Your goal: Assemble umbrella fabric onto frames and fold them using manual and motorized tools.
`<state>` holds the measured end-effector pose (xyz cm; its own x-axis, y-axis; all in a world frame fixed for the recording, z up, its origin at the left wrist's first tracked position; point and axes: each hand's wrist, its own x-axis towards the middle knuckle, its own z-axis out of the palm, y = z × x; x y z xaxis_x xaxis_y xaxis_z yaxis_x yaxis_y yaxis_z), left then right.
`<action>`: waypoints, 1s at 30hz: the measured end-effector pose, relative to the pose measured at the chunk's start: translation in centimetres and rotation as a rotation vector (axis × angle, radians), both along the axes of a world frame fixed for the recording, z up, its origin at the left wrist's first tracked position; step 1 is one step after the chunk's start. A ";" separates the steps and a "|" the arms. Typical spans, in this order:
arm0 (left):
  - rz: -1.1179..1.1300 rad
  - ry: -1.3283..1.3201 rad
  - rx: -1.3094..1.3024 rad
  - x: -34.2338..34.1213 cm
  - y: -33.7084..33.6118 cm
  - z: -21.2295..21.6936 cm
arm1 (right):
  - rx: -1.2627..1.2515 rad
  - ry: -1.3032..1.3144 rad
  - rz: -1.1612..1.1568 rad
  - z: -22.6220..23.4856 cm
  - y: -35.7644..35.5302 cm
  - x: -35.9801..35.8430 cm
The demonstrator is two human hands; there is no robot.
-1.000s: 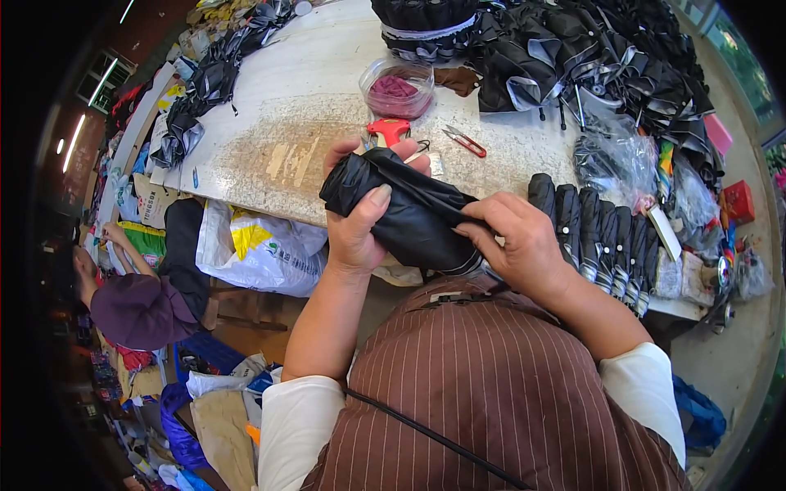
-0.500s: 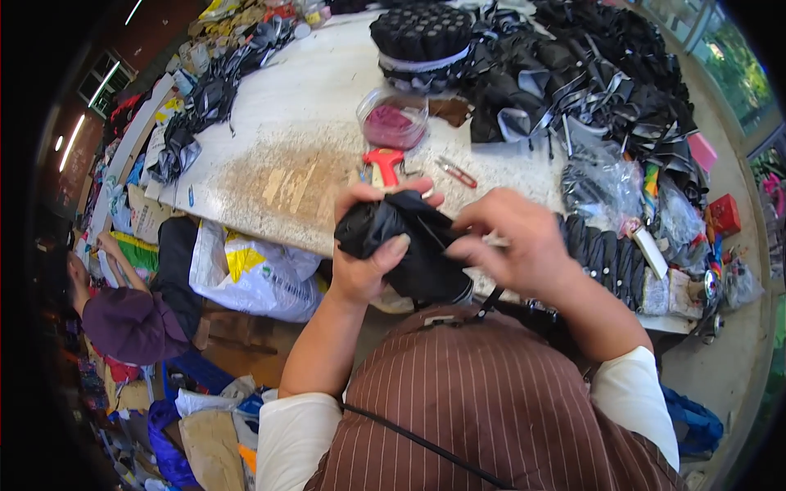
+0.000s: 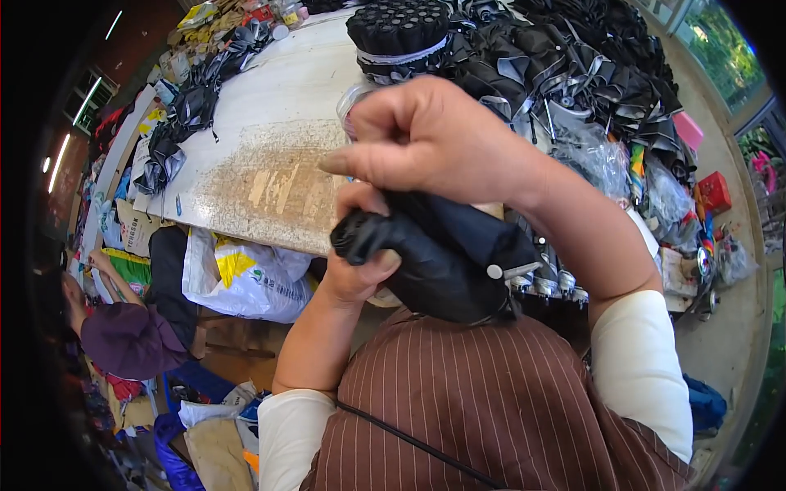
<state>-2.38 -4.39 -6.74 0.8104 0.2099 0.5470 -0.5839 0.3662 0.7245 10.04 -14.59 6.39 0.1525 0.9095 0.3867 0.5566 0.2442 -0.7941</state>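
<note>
A black folding umbrella (image 3: 442, 274), its cloth loosely gathered, lies slantwise in front of my apron. My left hand (image 3: 348, 282) is wrapped round its narrower left end. A white knob (image 3: 494, 272) shows among the folds at the right end. Above the umbrella, my right hand (image 3: 434, 143) is raised with its fingers curled and the thumb pointing left. Whatever its fingers pinch, if anything, is hidden. Behind this hand, a clear plastic tub (image 3: 352, 100) is mostly covered.
The white table (image 3: 278, 98) has a worn brown patch. A banded round bundle of black umbrellas (image 3: 397, 49) stands at the back, beside a heap of black umbrella cloth (image 3: 565, 57). Plastic bags (image 3: 594, 168) lie at right. A person in a purple hat (image 3: 131, 340) is at left.
My right hand has moved from the umbrella's right side up and left, over the table. The umbrella's cloth spreads further right, and the red-handled tools are now hidden.
</note>
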 end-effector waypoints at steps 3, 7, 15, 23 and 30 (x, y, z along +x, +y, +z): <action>0.070 0.034 -0.002 -0.3 0.9 -0.8 | 0.099 0.464 -0.115 1.1 -0.3 3.0; 0.184 0.027 -0.003 -0.9 1.5 0.9 | 0.105 0.412 0.027 -3.5 -0.5 6.9; 0.307 0.040 -0.094 -0.2 -1.2 7.7 | -0.396 0.707 0.718 -9.5 -0.7 -0.1; 0.112 -0.134 -0.104 2.0 -0.7 6.1 | -0.422 0.530 0.444 -9.3 -3.0 0.1; 0.361 0.075 0.021 3.0 0.5 4.2 | -0.509 0.271 0.037 -9.2 -4.8 0.7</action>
<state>0.59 -3.88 -2.58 0.7244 0.4787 0.4961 -0.6177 0.1310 0.7755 10.75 -19.38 -2.82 0.1495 0.9773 -0.1499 0.3149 -0.1908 -0.9297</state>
